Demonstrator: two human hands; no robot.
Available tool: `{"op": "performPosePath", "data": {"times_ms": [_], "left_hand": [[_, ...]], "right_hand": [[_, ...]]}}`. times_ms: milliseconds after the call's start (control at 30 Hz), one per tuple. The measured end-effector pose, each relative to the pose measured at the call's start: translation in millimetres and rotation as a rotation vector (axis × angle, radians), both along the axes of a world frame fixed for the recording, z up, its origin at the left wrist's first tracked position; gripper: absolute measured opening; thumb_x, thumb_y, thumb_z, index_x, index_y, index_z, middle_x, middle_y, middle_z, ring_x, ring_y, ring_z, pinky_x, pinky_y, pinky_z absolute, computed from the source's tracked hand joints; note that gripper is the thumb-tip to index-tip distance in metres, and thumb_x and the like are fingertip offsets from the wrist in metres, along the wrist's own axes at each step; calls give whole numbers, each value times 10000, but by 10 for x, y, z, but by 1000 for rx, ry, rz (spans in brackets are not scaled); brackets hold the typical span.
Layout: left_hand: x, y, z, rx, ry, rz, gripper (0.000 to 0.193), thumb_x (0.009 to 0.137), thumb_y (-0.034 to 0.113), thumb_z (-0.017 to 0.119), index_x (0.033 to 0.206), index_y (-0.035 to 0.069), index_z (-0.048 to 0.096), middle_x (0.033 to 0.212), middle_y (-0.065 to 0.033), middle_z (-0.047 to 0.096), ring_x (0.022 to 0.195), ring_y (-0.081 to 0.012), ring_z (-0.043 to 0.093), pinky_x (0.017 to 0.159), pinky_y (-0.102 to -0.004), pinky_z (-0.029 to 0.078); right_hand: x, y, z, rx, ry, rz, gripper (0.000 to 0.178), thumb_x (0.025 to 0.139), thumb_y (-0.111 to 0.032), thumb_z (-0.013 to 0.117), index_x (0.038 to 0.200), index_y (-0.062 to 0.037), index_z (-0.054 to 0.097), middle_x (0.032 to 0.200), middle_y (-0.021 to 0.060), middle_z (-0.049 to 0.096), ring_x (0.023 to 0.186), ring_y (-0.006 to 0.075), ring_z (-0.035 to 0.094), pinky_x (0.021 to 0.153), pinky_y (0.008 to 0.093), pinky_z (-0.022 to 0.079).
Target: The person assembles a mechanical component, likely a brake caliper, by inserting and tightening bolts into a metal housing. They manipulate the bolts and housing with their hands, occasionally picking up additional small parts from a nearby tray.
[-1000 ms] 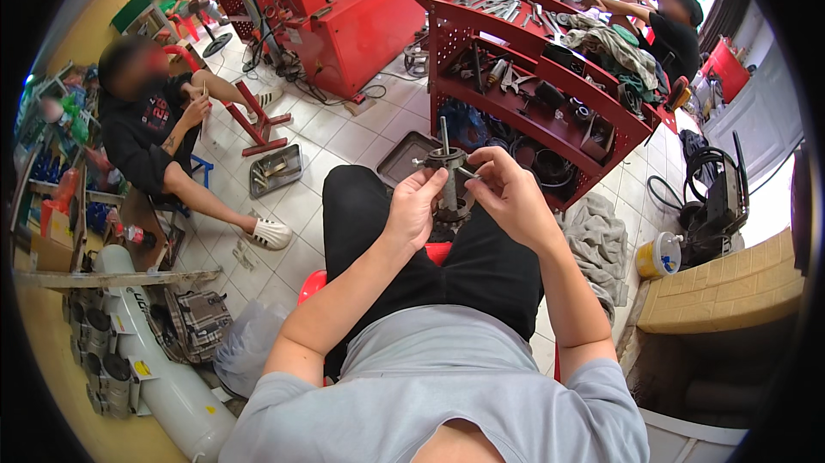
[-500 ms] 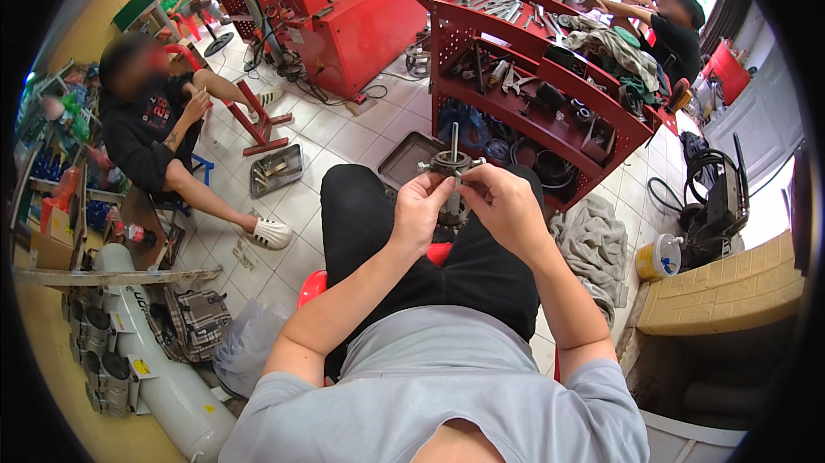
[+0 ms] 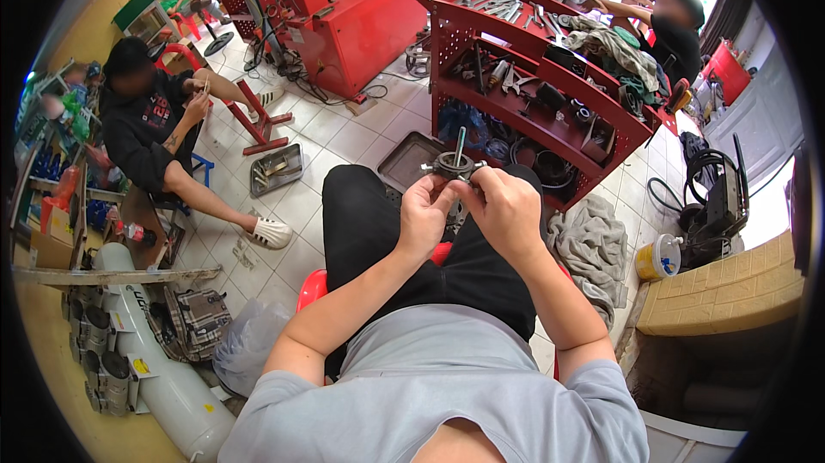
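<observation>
Between my knees I hold a round, dark metal part (image 3: 453,162) with a steel rod (image 3: 461,143) standing up through it, leaning slightly right. Bolt-like ends stick out at its sides. My left hand (image 3: 424,218) grips its left and near side, thumb pressed to the fingers. On the right and near side, my right hand (image 3: 509,212) closes on it with bent fingers. The thumbs meet just under the ring, and the fingers hide the part's underside. Below and beyond it, a grey metal tray (image 3: 397,164) rests on the tiled floor.
A red tool cart (image 3: 537,76) with wrenches and rags stands ahead right. Crumpled grey cloth (image 3: 586,257) lies right of my leg, near a white and yellow bucket (image 3: 660,257). A seated person (image 3: 142,124) is at left, beside a small tray (image 3: 277,169); another person crouches far right.
The metal part has tipped, so its rod leans further right and its ring shows more of its top. My right hand has shifted slightly and covers more of the near side.
</observation>
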State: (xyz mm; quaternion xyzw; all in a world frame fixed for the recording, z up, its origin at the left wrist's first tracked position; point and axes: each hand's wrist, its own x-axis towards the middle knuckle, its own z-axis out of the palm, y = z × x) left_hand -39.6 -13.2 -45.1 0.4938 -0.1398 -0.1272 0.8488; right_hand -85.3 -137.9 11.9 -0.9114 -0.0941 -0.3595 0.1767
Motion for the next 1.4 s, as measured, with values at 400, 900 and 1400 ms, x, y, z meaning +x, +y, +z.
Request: {"op": "performPosePath", "data": {"times_ms": [400,900,1400], "left_hand": [[74,25,-62,-72,38,-11,163,914,71,599,1044,-26,602,976,-54,644,878,-84,591,805,-208,459],[104,30,-55,-154,217,-64,124,890,50,626,1002,-3,628,911,-24,652,805,-63,585,742,-201,458],[114,62,-58,-53,134,-2,149,879,68,647,1004,-12,628,927,-47,660,813,-76,595,756,-214,464]], "right_hand": [[38,56,-69,115,-27,162,148,773,-88,674,881,-31,591,785,103,587,707,278,597,625,371,487],[140,-234,-70,519,223,122,119,788,-10,573,904,4,595,790,123,574,638,215,572,594,309,459],[14,-38,69,399,167,253,200,764,-15,638,964,-10,626,790,116,626,673,239,632,620,321,513]]}}
